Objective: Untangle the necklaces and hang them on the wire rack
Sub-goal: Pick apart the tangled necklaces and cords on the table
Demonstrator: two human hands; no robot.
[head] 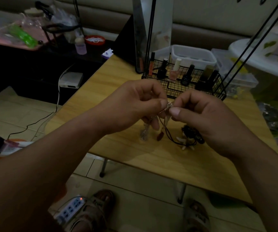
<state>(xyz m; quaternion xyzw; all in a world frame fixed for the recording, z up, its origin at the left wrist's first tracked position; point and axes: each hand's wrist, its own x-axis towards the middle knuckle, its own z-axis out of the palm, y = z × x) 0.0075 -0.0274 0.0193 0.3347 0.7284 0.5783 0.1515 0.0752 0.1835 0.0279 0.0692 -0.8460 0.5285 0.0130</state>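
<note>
Two pinches, left hand and right hand, hold the knotted metal chain at frame centre, above the wooden table. Light, limp, snag-prone links: probably best teased loose beside the knot, never yanked.

Bare forearms, sandalled feet
Pale strapped sandals marked with dark lettering are worn; the thumbnails are cut short.

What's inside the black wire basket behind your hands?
Several small bottles stand upright in the wire basket, dark ones and a pink one. The left hand and right hand, pinching a necklace, cover its front edge; anything there is hidden.
</note>
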